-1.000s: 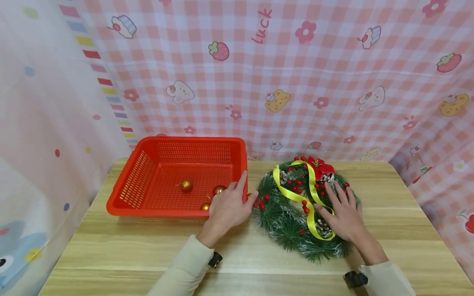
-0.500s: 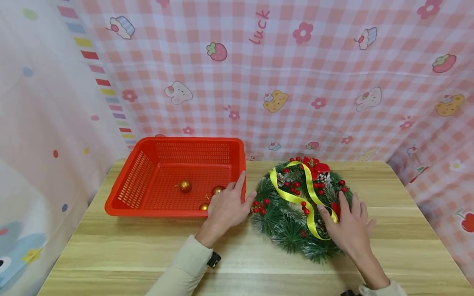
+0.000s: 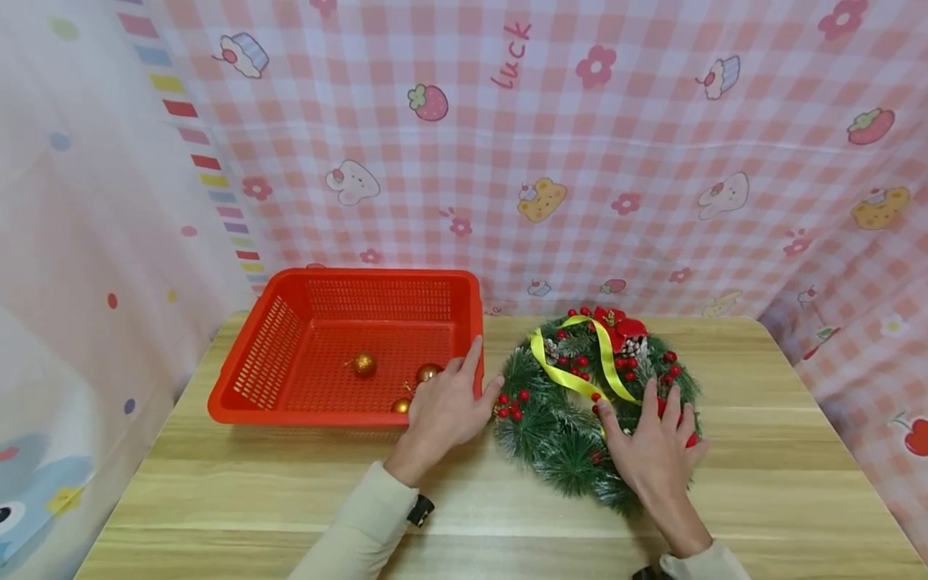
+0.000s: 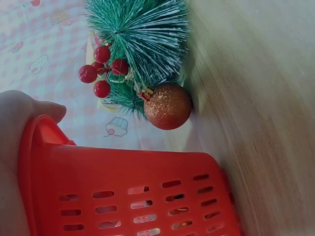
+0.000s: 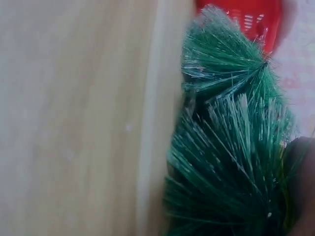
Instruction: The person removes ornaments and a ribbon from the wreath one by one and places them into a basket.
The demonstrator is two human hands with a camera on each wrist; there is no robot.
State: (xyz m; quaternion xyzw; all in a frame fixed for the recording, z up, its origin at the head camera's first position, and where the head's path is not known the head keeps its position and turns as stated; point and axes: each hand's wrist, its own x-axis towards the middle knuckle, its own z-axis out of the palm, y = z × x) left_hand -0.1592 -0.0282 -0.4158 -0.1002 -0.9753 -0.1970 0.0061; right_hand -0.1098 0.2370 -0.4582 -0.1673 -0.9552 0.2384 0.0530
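Observation:
A green wreath [image 3: 569, 463] with red berries, pine cones and a red poinsettia [image 3: 623, 329] lies on the table, with a loose yellow ribbon [image 3: 561, 377] across its top. On the wreath's right front part rests my right hand [image 3: 652, 463], fingers spread, thumb beside the ribbon; the ribbon's lower end is hidden under it. My left hand [image 3: 445, 407] rests on the right front rim of a red plastic basket [image 3: 348, 274], index finger and thumb extended. A glittery copper bauble [image 4: 168, 106] sits between basket and wreath in the left wrist view.
Inside the basket lie three gold baubles [image 3: 365, 365], two of them near my left hand. The wooden table [image 3: 254, 499] backs onto a pink checked curtain [image 3: 464, 145], and more curtain hangs at both sides.
My right hand first slid off toward the wreath's right edge, then came back left and nearer over its front right part, covering the ribbon's lower loop. The left hand stays on the basket.

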